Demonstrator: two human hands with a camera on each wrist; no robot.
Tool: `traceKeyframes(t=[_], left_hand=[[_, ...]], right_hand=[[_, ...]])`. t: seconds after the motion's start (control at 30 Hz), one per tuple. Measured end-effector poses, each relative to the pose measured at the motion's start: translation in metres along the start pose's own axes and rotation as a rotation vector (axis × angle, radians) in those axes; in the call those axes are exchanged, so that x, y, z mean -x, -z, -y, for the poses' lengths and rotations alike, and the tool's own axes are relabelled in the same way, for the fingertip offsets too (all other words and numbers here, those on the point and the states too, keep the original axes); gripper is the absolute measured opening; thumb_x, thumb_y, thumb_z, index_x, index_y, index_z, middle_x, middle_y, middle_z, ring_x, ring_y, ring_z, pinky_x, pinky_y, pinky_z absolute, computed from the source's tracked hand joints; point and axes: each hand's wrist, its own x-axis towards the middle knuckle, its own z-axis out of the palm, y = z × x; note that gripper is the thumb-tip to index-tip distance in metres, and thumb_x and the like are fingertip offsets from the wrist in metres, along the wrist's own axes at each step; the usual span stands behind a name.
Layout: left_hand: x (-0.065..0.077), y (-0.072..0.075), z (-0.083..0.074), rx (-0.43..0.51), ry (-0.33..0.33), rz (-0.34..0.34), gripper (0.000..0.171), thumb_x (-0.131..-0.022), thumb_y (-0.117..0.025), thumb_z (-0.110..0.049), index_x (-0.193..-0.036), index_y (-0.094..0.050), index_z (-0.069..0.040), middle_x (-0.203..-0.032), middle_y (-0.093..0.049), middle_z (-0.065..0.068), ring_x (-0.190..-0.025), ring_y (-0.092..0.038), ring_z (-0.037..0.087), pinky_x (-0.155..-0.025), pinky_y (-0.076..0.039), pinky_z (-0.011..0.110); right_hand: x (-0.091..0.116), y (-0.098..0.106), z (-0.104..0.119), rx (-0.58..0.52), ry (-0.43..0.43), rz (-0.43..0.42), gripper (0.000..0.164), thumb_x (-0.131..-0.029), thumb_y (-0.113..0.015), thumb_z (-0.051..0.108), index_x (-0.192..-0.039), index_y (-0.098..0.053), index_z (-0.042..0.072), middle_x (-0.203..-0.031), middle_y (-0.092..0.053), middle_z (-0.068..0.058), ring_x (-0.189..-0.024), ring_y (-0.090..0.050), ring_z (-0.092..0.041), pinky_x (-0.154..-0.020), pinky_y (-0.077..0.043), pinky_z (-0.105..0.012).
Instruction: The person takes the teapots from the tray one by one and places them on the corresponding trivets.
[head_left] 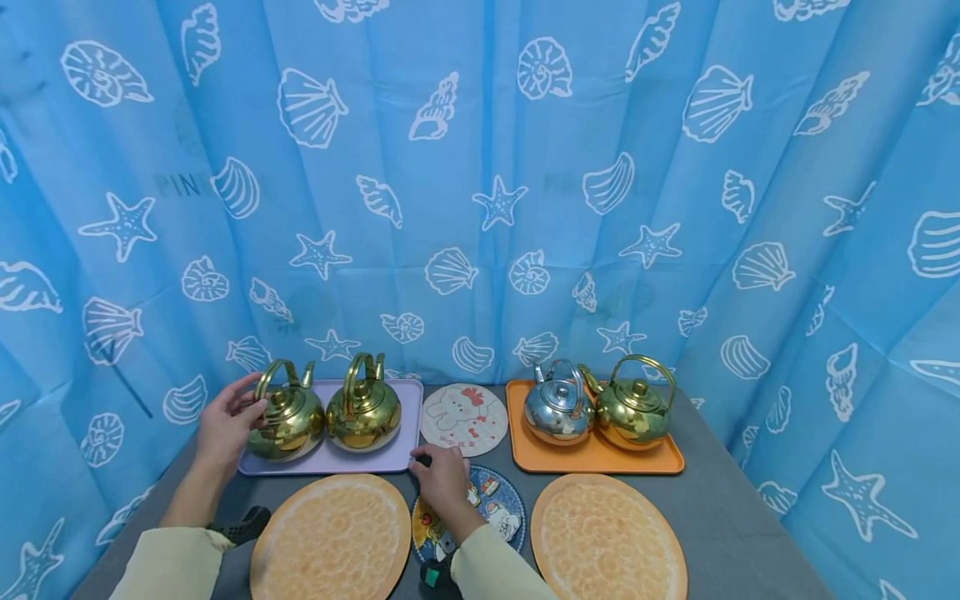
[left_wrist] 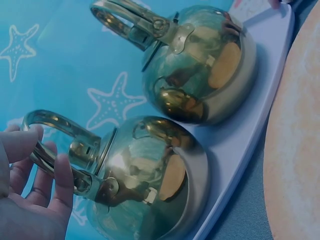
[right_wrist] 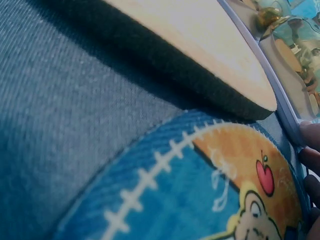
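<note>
Two gold kettles stand side by side on a lilac tray (head_left: 408, 408). My left hand (head_left: 231, 421) is at the left gold kettle (head_left: 288, 421), its thumb and fingers around the raised handle (left_wrist: 55, 120). The other gold kettle (left_wrist: 200, 70) stands just to its right, spout toward the curtain. My right hand (head_left: 444, 479) pinches the tray's front right corner, above a round blue denim-patterned mat (head_left: 506, 500). In the right wrist view only the fingertips (right_wrist: 312, 135) show, at the tray's rim.
An orange tray (head_left: 600, 464) on the right carries a silver kettle (head_left: 558, 412) and a gold kettle (head_left: 633, 417). A round bunny mat (head_left: 465, 417) lies between the trays. Two round bread-patterned mats (head_left: 330, 533) lie in front. A blue shell-print curtain (head_left: 480, 208) hangs behind.
</note>
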Motion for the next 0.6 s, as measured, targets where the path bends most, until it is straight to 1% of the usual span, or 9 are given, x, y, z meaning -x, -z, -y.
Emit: traceKeyframes(t=[0.17,0.3,0.4,0.47,0.6], left_hand=[[0.003,0.001,-0.002,-0.016,-0.003,0.002,0.046,-0.099,-0.056,-0.009,-0.144,-0.048,-0.011,-0.110,-0.057,0.007,-0.089,-0.059,0.016,-0.070,-0.056,0.025],[0.004,0.001,-0.003,0.001,-0.022,-0.004,0.046,-0.099,-0.057,-0.009,-0.144,-0.048,-0.011,-0.110,-0.058,0.006,-0.089,-0.059,0.015,-0.069,-0.055,0.023],[0.005,0.002,-0.005,0.032,-0.035,-0.015,0.046,-0.098,-0.058,-0.008,-0.143,-0.050,-0.010,-0.105,-0.060,0.000,-0.087,-0.060,0.014,-0.068,-0.055,0.022],[0.007,0.003,-0.006,0.070,-0.029,-0.026,0.045,-0.097,-0.059,-0.006,-0.141,-0.052,-0.011,-0.102,-0.060,-0.003,-0.086,-0.060,0.013,-0.066,-0.054,0.020],[0.011,0.004,-0.008,0.130,-0.020,-0.040,0.045,-0.095,-0.061,-0.005,-0.139,-0.054,-0.011,-0.100,-0.061,-0.006,-0.086,-0.060,0.011,-0.064,-0.053,0.018]], right_hand=[[-0.002,-0.003,0.000,0.005,-0.020,-0.014,0.010,-0.085,-0.076,0.025,-0.095,-0.077,0.025,-0.094,-0.068,0.011,-0.091,-0.051,-0.016,-0.074,-0.032,-0.035],[-0.002,-0.003,0.000,0.007,-0.026,-0.026,0.008,-0.085,-0.076,0.025,-0.093,-0.077,0.026,-0.095,-0.068,0.010,-0.093,-0.052,-0.016,-0.075,-0.033,-0.036],[-0.002,-0.003,0.001,0.008,-0.024,-0.032,0.007,-0.085,-0.076,0.025,-0.092,-0.077,0.026,-0.095,-0.068,0.010,-0.093,-0.052,-0.017,-0.075,-0.033,-0.036],[-0.002,-0.003,0.001,0.006,-0.025,-0.030,0.007,-0.085,-0.076,0.025,-0.092,-0.077,0.026,-0.094,-0.068,0.011,-0.092,-0.052,-0.016,-0.075,-0.033,-0.036],[-0.002,-0.005,0.000,0.004,-0.021,-0.034,0.008,-0.085,-0.077,0.025,-0.092,-0.077,0.026,-0.093,-0.067,0.011,-0.090,-0.051,-0.015,-0.075,-0.033,-0.036]])
